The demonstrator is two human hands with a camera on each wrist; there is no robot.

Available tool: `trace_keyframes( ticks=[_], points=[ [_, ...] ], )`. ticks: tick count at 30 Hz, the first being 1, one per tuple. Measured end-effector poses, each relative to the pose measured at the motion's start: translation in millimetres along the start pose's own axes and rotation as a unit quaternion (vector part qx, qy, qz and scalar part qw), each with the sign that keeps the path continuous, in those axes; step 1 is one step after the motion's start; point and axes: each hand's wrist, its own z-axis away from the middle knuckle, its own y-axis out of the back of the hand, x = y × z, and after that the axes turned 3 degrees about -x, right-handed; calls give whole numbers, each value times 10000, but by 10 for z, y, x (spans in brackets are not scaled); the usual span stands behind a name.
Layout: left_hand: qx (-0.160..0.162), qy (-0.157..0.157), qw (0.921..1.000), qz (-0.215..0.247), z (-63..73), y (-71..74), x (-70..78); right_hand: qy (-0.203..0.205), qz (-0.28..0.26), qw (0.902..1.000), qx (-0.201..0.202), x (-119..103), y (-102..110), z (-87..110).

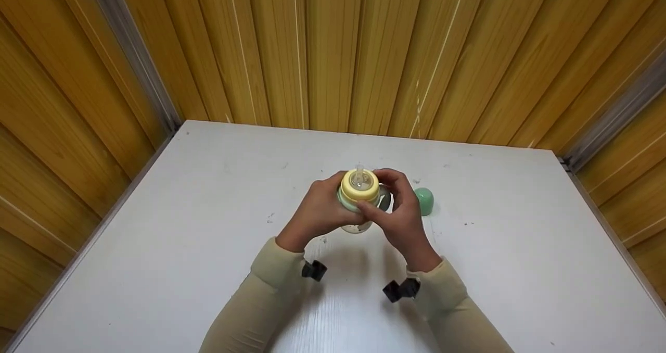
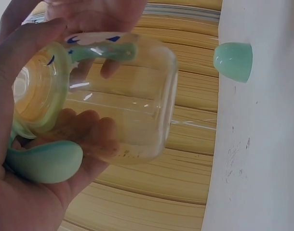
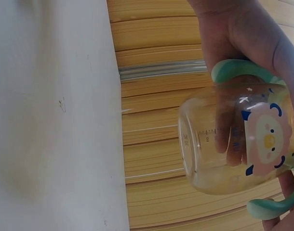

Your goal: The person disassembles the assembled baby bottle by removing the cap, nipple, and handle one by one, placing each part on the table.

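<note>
A clear baby bottle (image 1: 356,228) is held upright above the white table by both hands. It has a yellow collar (image 1: 360,192), a clear teat (image 1: 359,178) on top and two green side handles (image 3: 277,207). My left hand (image 1: 328,202) grips the bottle from the left, its fingers wrapped behind the clear body, as the left wrist view shows. From the right, my right hand (image 1: 403,217) holds the collar area, thumb across the near side and fingers curled round the far side. A cartoon animal print (image 3: 268,139) decorates the bottle's wall.
A green domed cap (image 1: 425,202) stands on the white table (image 1: 250,186), just beyond the right hand. Yellow wood-patterned walls (image 1: 333,56) enclose the table at the back and sides. Black wrist mounts (image 1: 401,290) sit on the beige sleeves.
</note>
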Motion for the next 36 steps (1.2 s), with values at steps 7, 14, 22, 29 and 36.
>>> trace_keyframes(
  ticks=[7,14,22,29,36],
  points=[
    [-68,16,9998,203,16,15,31,-37,-114,9998,-149,9,23,-6],
    [-76,-99,9997,191,10,26,25,-105,-191,9993,-306,-5,44,-17],
    [-154,-150,9994,271,22,44,45,-51,-414,9982,-428,-15,58,-16],
    [-226,-88,9993,270,25,43,59,-34,-532,9973,-496,-12,66,-8],
    [-217,-114,9993,270,30,43,63,-19,-513,9972,-539,-9,64,-2]
  ],
)
